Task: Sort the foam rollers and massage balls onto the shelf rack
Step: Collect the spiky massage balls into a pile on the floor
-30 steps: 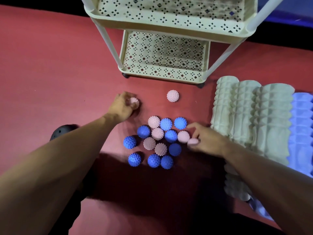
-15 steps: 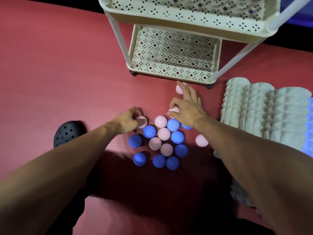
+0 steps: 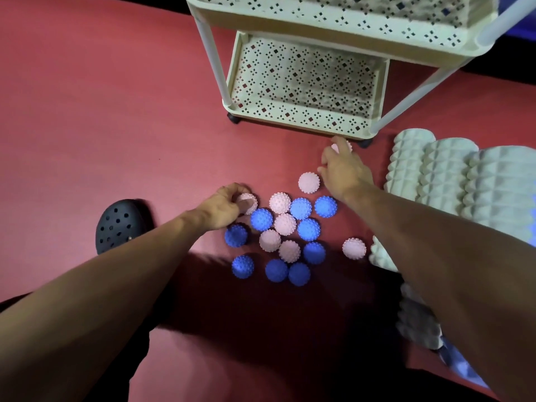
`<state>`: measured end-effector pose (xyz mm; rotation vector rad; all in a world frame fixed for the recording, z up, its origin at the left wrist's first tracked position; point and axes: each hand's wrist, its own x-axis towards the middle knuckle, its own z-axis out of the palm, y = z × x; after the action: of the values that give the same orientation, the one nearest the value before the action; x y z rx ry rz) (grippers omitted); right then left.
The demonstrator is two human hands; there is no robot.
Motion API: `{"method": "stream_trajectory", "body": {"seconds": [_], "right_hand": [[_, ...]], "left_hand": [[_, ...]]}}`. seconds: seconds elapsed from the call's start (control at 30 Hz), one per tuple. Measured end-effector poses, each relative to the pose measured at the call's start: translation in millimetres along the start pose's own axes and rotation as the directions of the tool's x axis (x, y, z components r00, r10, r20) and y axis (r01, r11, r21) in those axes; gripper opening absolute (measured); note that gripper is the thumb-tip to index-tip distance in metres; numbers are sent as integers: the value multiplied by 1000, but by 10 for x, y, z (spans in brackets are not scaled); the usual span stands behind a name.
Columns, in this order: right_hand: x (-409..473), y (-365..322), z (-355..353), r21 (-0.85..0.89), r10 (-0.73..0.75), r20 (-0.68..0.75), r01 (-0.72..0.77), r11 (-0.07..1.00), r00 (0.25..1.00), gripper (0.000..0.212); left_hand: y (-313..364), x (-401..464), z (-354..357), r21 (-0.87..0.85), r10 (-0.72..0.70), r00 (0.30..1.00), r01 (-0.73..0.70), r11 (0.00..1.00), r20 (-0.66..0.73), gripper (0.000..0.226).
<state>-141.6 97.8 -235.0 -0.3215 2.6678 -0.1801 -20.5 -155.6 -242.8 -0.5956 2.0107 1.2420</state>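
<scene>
Currently, head view only. Step in hand, by my reading: gathering pink massage balls off the red floor mat [image 3: 101,111] before loading the shelf rack [image 3: 304,123]; both tiers in view hold nothing.

Left hand [image 3: 223,206]: fingers curled round a pink spiky ball [image 3: 249,202] at the left edge of the ball cluster, ball partly covered by the fingers.

Right hand [image 3: 345,169]: reaching toward the rack's lower front edge, fingertips over a second pink ball [image 3: 346,147] just beside the rack's front right caster. Cannot tell whether the fingers have closed on it or only touch it; the hand hides most of it.

Loose on the mat: one pink ball [image 3: 309,182] just beside the right wrist, another [image 3: 354,248] near the rollers, and mixed pink and blue spiky balls [image 3: 301,208] packed together between the forearms. Pale ridged foam rollers [image 3: 446,172] lie side by side along the mat's right edge, untouched.

Black perforated clog [image 3: 119,226] left of the left forearm.

Next move, judged: secure the far ball, then lift both hands over a tier's rim and release. Round balls may roll, so set them down low.
</scene>
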Motion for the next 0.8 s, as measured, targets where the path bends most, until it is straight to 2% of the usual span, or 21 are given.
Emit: {"method": "stream_trajectory", "body": {"seconds": [0.13,0.23,0.3,0.37,0.4,0.47,0.57,0.67,0.8], "right_hand": [[8,255,-88,-34,20,-18,-21,999,1000,49],[-24,330,-154,-62,28,-5,-29,998,1000,44],[-70,392,-143,-66,6,-13,-7,998,1000,38],[-159,451,-115,40,56,-43,-54,998,998,37],[-240,464,-94,145,145,-51,-137,980,988,40],[-462,456,-2,340,336,-29,-307,889,942,48],[-858,311,199,452,438,-23,-382,806,899,48],[-1162,144,447,409,428,18,-397,822,904,47],[-1355,51,729,340,434,115,-446,828,894,45]], "left_hand": [[-61,-9,39,46,-41,999,42,998,-27,33],[-17,-79,120,113,-57,996,65,992,-65,38],[15,-103,169,93,-55,995,63,994,-82,39],[3,-102,196,93,-72,994,80,992,-85,38],[-5,-93,209,97,-95,992,104,990,-87,38],[18,-87,250,104,-158,981,170,980,-114,38],[63,-126,335,137,-203,973,217,966,-112,47],[83,-172,427,83,-233,967,242,967,-103,52],[24,-237,559,6,-258,948,264,965,-187,55]]}}
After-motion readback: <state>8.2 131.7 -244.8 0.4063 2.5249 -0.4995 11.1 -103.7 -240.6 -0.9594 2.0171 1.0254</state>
